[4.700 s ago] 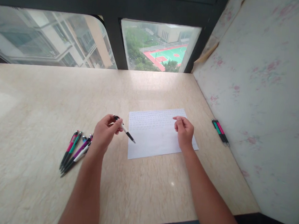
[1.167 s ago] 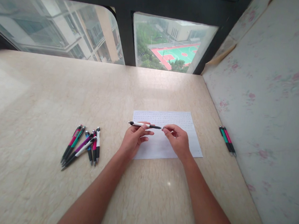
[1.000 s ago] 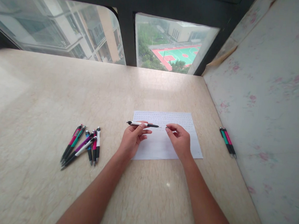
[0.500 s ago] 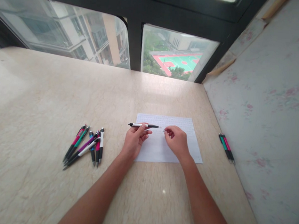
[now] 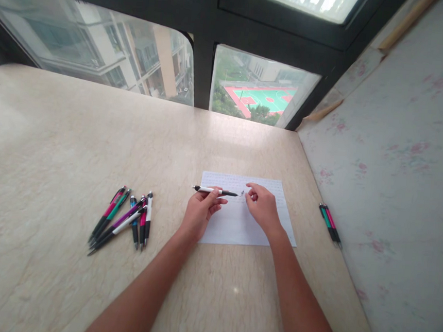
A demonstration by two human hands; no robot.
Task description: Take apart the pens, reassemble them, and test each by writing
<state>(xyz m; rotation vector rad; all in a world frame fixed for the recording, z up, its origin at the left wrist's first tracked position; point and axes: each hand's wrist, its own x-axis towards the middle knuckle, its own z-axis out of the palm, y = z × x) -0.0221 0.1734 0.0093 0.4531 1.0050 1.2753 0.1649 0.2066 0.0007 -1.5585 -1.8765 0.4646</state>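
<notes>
My left hand is closed on a white and black pen, held level with its tip pointing right. My right hand is pinched on a tiny silver part just off the pen's tip, too small to name. Both hands hover over a white sheet of paper with faint writing along its top, lying on the beige table.
Several pens in pink, green, purple, blue and white lie in a loose pile to the left of my left arm. Two pens rest at the table's right edge beside a flowered wall. A dark-framed window runs along the back.
My left hand brought the pen from the left to the middle over the paper. My right hand pulled a small part off the tip and holds it a short gap away. The view tilted upward.
</notes>
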